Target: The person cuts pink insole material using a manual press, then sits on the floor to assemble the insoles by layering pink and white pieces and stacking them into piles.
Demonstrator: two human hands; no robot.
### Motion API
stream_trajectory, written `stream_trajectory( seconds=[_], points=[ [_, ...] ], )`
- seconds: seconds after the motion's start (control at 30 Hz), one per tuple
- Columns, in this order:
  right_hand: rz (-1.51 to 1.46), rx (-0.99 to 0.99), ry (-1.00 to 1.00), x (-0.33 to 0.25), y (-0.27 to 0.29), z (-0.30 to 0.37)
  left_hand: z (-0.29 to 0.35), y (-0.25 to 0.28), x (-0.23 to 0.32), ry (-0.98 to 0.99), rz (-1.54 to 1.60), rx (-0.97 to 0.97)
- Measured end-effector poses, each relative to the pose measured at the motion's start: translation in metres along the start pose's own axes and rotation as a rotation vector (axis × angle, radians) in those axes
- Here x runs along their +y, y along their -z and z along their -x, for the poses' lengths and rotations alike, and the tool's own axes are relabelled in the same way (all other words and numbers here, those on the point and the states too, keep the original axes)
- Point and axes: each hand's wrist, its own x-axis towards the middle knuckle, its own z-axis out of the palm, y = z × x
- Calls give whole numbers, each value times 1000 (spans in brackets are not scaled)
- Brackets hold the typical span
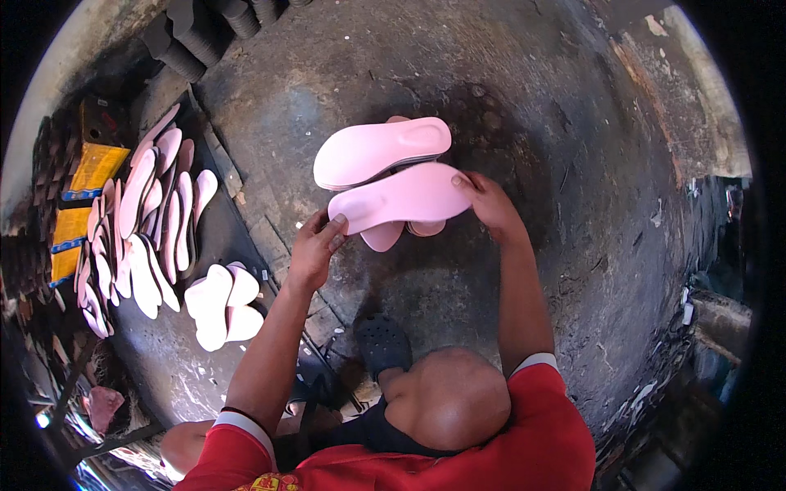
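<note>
A pink shoe sole [401, 196] lies level between my two hands. My left hand [318, 241] pinches its left end, thumb on top. At the opposite end my right hand [490, 204] grips the sole, also with the thumb on its upper face. Just beyond it, a small stack of pink soles [381, 151] with dark layers under the top one rests on the floor. More pink soles [381, 237] stick out beneath the held one, crossing the stack at an angle. Whether the held sole touches those below, I cannot tell.
To the left lie a heap of pink soles [147, 213] and a smaller crossed pile [223, 307]. Stacked black soles [196, 37] stand at the far left, near yellow-and-blue packaging [94, 172]. My foot in a dark clog [383, 344] rests on the stained floor [589, 245].
</note>
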Motion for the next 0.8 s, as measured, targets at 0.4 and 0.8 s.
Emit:
stream_trajectory(
  seconds=[0.4, 0.8],
  points=[
    [-30, 146, 194, -27, 9, -60, -48, -7, 20, -158, -44, 215],
    [182, 410, 309, -67, 26, -27, -3, 147, 42, -545, -1131, 698]
  ],
)
